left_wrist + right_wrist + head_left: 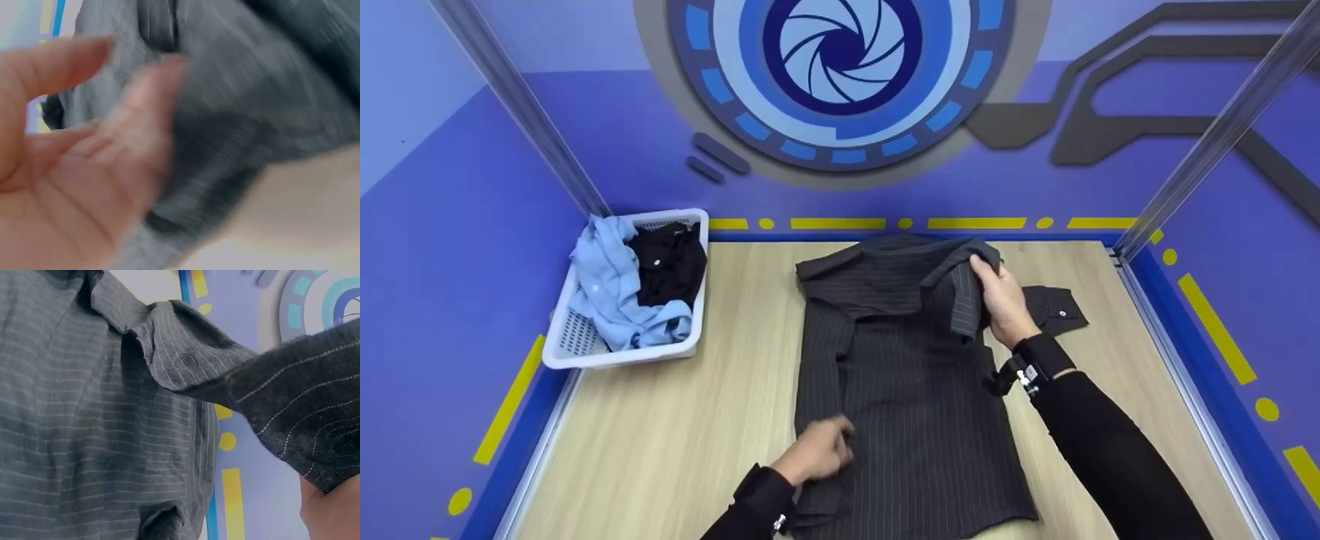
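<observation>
A dark pinstriped shirt (922, 435) lies on the table, its upper part bunched near the back edge. My right hand (1006, 300) grips the raised fabric at the shirt's top right corner, thumb on top. In the right wrist view, the lifted cloth (298, 394) stretches toward that hand. A sleeve cuff (1057, 311) with a white button pokes out to the right of the shirt. Over the shirt's lower left edge is my left hand (819, 450), blurred. The left wrist view shows its thumb apart from its fingers (152, 101), with nothing between them, close to the cloth.
At the back left stands a white plastic basket (622, 360) holding a light blue garment (611, 277) and a black garment (671, 262). The wooden tabletop (727, 390) is bordered by blue printed walls (885, 202) at the back and sides, with metal corner posts.
</observation>
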### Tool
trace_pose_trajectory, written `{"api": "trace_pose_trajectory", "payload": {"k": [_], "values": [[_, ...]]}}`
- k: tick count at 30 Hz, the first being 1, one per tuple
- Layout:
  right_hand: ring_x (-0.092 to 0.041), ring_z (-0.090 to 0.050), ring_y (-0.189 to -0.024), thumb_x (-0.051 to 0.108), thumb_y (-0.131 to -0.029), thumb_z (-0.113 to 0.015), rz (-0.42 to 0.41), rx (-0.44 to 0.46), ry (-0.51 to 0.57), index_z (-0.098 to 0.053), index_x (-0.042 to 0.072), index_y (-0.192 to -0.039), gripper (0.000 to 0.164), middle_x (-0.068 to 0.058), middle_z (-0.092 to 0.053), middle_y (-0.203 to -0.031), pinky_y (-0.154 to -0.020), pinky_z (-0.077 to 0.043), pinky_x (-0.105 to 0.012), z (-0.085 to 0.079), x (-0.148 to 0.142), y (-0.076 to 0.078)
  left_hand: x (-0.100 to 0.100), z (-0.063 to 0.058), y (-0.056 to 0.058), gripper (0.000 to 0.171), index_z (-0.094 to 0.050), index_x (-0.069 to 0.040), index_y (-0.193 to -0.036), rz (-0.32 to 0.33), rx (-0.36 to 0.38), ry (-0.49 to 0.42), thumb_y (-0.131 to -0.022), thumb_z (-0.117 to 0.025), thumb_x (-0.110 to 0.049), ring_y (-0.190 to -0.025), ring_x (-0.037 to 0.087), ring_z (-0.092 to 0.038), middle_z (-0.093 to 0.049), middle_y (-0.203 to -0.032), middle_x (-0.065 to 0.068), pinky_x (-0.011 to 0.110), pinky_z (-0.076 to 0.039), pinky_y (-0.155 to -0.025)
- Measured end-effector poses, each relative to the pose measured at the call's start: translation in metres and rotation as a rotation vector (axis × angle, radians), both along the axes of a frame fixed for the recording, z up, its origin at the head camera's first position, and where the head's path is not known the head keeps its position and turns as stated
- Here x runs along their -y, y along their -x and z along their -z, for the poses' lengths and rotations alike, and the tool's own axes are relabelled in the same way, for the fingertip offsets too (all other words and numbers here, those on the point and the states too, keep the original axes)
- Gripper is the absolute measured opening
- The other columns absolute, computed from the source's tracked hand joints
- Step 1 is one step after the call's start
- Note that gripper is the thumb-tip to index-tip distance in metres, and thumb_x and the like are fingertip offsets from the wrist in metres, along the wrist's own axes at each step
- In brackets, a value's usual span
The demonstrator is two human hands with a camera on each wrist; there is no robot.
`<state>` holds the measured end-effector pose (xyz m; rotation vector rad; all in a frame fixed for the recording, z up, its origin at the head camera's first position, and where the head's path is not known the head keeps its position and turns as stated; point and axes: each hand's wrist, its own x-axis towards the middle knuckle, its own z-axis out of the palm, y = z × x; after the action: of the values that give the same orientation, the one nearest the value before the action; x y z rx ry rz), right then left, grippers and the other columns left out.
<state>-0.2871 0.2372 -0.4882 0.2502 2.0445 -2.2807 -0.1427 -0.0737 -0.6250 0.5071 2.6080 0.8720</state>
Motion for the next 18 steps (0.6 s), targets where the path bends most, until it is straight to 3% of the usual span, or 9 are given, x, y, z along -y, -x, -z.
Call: {"api": "trace_pose_trajectory", "payload": {"k": [3, 5, 7, 10, 14, 18], "values": [[-0.010, -0.062, -0.081, 0.040, -0.094, -0.060, 0.014, 0.003, -0.120, -0.057, 0.011, -0.125, 0.042, 0.003, -0.064, -0.091, -0.076, -0.050, -0.026, 0.005, 0.002, -0.001, 0.006, 0.009, 0.010, 0.063, -0.057, -0.008, -0.127, -0.015, -0.265, 0.135, -0.072, -0.085, -0.021, -0.116, 0.029, -0.054, -0.059, -0.119, 0.009, 0.043, -0.046, -0.096], [-0.010, -0.061, -0.087, 0.038, -0.094, -0.061, -0.006, -0.003, -0.213, -0.055, 0.008, -0.130, 0.047, 0.000, -0.063, -0.101, -0.080, -0.048, -0.026, 0.009, 0.005, -0.001, 0.008, 0.013, 0.017, 0.083, -0.053, -0.012, -0.136, 0.013, -0.310, 0.245, -0.065, -0.089, -0.033, -0.132, 0.035, -0.041, -0.044, -0.142, 0.014, 0.051, -0.037, -0.105], [-0.012, -0.059, -0.092, 0.038, -0.094, -0.061, -0.040, -0.015, -0.312, -0.054, 0.007, -0.132, 0.050, -0.005, -0.061, -0.110, -0.083, -0.047, -0.026, 0.014, 0.006, -0.002, 0.009, 0.016, 0.024, 0.096, -0.047, -0.014, -0.143, 0.066, -0.269, 0.293, -0.062, -0.089, -0.042, -0.140, 0.037, -0.031, -0.033, -0.153, 0.016, 0.056, -0.030, -0.109], [-0.016, -0.057, -0.095, 0.037, -0.094, -0.061, -0.106, -0.034, -0.415, -0.054, 0.007, -0.132, 0.049, -0.011, -0.060, -0.118, -0.085, -0.045, -0.028, 0.020, 0.009, -0.004, 0.006, 0.017, 0.035, 0.098, -0.043, -0.016, -0.147, 0.106, -0.190, 0.324, -0.065, -0.085, -0.048, -0.144, 0.040, -0.023, -0.026, -0.157, 0.016, 0.059, -0.024, -0.112], [-0.022, -0.056, -0.093, 0.034, -0.094, -0.061, -0.179, -0.032, -0.465, -0.054, 0.012, -0.134, 0.046, -0.014, -0.059, -0.119, -0.082, -0.044, -0.031, 0.024, 0.011, -0.006, 0.002, 0.016, 0.052, 0.097, -0.041, -0.018, -0.148, 0.086, -0.144, 0.346, -0.066, -0.085, -0.047, -0.145, 0.038, -0.020, -0.024, -0.158, 0.014, 0.058, -0.021, -0.114], [-0.022, -0.057, -0.092, 0.035, -0.094, -0.060, -0.198, -0.038, -0.490, -0.054, 0.013, -0.135, 0.046, -0.014, -0.060, -0.119, -0.081, -0.045, -0.032, 0.025, 0.010, -0.006, -0.001, 0.013, 0.068, 0.097, -0.041, -0.019, -0.148, 0.067, -0.132, 0.365, -0.066, -0.086, -0.046, -0.145, 0.037, -0.021, -0.025, -0.158, 0.014, 0.058, -0.021, -0.114]]}}
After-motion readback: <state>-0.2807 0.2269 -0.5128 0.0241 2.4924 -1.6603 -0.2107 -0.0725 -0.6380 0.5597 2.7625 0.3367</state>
